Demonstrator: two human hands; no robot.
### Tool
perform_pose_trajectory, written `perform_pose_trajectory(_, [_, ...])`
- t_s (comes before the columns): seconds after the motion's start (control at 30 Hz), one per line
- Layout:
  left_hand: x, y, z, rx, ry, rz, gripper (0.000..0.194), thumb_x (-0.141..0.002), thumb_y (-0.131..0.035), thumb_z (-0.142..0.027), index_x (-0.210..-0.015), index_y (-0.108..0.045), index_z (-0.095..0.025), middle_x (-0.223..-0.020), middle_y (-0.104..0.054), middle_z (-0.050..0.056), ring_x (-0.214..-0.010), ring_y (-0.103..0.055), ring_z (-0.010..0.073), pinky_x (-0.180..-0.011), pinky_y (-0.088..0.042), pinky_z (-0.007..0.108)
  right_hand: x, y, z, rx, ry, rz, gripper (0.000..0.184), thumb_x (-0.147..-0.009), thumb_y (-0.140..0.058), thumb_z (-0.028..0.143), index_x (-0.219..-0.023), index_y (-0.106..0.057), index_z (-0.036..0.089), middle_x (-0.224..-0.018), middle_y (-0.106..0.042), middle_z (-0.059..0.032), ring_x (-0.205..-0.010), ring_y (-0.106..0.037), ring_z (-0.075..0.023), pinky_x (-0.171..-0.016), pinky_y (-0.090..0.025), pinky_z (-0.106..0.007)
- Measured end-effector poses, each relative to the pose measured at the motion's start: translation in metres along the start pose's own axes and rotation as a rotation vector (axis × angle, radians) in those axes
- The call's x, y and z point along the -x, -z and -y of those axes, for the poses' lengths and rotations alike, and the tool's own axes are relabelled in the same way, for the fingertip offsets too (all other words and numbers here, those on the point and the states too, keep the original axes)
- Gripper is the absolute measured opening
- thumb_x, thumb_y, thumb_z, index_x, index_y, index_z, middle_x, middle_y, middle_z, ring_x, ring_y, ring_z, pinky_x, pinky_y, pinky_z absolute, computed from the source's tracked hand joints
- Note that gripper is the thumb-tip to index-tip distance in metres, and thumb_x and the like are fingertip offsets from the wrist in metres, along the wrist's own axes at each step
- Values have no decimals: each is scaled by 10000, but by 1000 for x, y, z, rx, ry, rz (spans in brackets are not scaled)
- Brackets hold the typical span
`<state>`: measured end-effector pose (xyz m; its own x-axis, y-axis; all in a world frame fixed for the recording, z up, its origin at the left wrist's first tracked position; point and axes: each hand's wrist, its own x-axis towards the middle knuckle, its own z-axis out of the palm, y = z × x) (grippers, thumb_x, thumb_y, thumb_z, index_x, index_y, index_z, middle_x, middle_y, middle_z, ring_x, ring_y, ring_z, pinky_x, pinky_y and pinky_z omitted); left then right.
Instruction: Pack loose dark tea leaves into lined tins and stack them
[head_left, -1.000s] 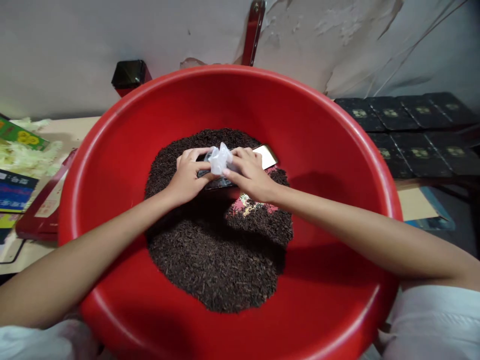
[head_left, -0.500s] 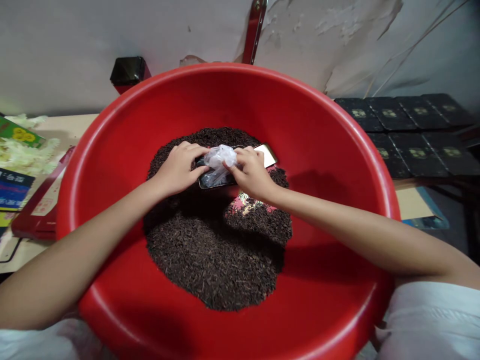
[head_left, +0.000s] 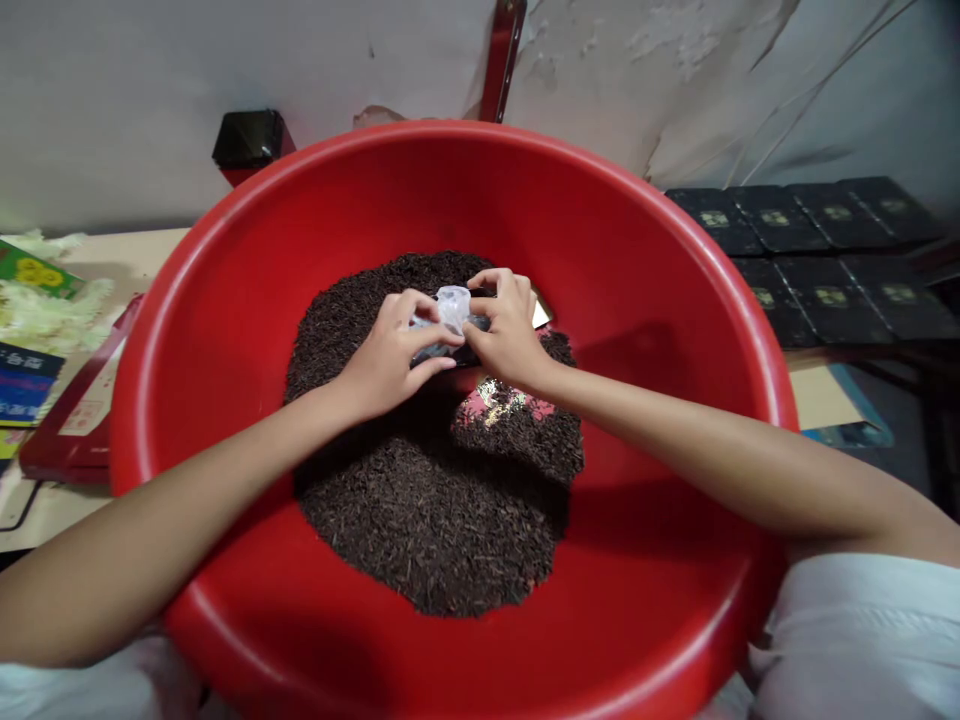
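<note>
A clear plastic bag (head_left: pixel 454 306) is handled above a dark, shallow container in the middle of a large red basin (head_left: pixel 667 430), where a broad bed of dark, shredded leaf (head_left: pixel 435 530) is spread across the bottom. Two bare hands are seen at work, both reached in over the basin's near rim. The left hand (head_left: pixel 397 345) is held partly open, its fingers bent and parted against the bag's left side; whether anything is gripped by it cannot be told. By the right hand (head_left: pixel 510 325), the bag's right edge is pinched between thumb and forefinger, with the other fingers curled. One bright, gold-edged panel (head_left: pixel 541 313) is partly hidden behind that hand, inside the basin. One pink-and-gold patch (head_left: pixel 499 400) is left uncovered among the leaf on the basin's floor. To the right of the basin, seven black boxes (head_left: pixel 832 295) can be counted, laid in two rows, four behind three. Beyond the basin's far left rim, one black-topped red tin (head_left: pixel 251 145) is stood. To the basin's left, one red case (head_left: pixel 82 410), one green packet (head_left: pixel 37 270) and one blue packet (head_left: pixel 28 385) are set on a pale counter (head_left: pixel 142 250).
</note>
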<state>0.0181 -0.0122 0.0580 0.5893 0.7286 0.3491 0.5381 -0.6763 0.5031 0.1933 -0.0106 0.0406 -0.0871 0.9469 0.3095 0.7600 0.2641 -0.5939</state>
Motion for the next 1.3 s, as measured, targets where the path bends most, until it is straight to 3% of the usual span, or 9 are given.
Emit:
perform_pose_trajectory(0.17, [-3, -3, 12, -53, -102, -2, 135, -877, -581, -245, -923, -708, -245, -1163, -614, 44, -1083, -550, 217, -967, -441, 425, -20, 5, -7, -83, -62, 249, 57, -721, -639, 186, -708, -694, 182, -1140, -597, -70, -1140, -503, -272, -1036, -369, -490])
perform_pose_trajectory(0.3, [-8, -5, 13, 34, 66, -43, 143, -870, -541, -249, -860, -674, -197, -933, -689, 22, -906, -626, 183, -859, -484, 340, -25, 15, -8, -58, -20, 295, 86, -732, -656, 235, -756, -682, 156, -1095, -615, -102, -1132, -549, -273, -1026, -414, -485])
perform_pose_trajectory(0.4, [-10, -8, 12, 102, 216, -129, 131, -826, -555, -252, -924, -609, -184, -873, -690, 8, -814, -634, 163, -771, -494, 286, -17, 21, -4, 38, 247, 143, 264, -815, -582, 284, -1051, -640, 179, -1257, -560, -101, -1240, -486, -278, -1092, -328, -549])
perform_pose_trajectory(0.53, [-10, -9, 14, 24, 249, -126, 122, -821, -506, -232, -880, -597, -177, -882, -677, 34, -832, -623, 185, -816, -489, 328, 2, 13, 1, 157, 552, 306, 433, -914, -423, 328, -1291, -512, 135, -1406, -472, -133, -1370, -357, -283, -1154, -225, -563])
perform_pose_trajectory(0.7, [-5, -8, 11, -224, 177, -127, 266, -842, -456, -263, -1004, -645, -168, -1250, -583, 125, -1181, -495, 311, -1025, -364, 509, 16, -4, 1, 288, 466, 415, 775, -874, -488, 429, -1432, -256, -56, -1509, -243, -263, -1436, -189, -344, -1177, -225, -515])
perform_pose_trajectory(0.83, [7, -17, -3, -251, 8, -26, 515, -864, -385, -298, -1315, -472, -64, -1364, -506, 187, -1283, -438, 326, -1113, -259, 547, 17, -10, 0, 310, 460, 414, 725, -864, -472, 320, -1440, -235, -52, -1515, -245, -245, -1442, -169, -330, -1190, -193, -510])
perform_pose_trajectory(1.1, [16, -31, -2, -331, 17, 63, 705, -866, -422, -366, -1400, -290, 75, -1459, -317, 298, -1373, -320, 366, -1088, -325, 511, 3, 10, 13, 116, 257, 481, 789, -663, -558, 83, -1409, -314, 3, -1410, -437, -241, -1298, -450, -334, -1067, -414, -463])
perform_pose_trajectory(1.23, [9, -21, -1, -371, 52, 105, 569, -895, -466, -435, -1352, -456, -95, -1410, -457, 203, -1279, -465, 338, -1016, -404, 476, -41, 33, -26, -245, 8, 221, 425, -819, -419, 133, -1238, -490, 155, -1096, -654, -81, -943, -665, -196, -810, -550, -382])
perform_pose_trajectory(1.3, [7, -18, -1, -390, 54, 104, 555, -874, -521, -471, -1318, -502, -138, -1378, -497, 182, -1231, -502, 336, -995, -414, 466, -58, 39, -57, -131, -67, 88, 423, -828, -351, 73, -1220, -488, 153, -1071, -649, -78, -954, -657, -176, -809, -543, -343])
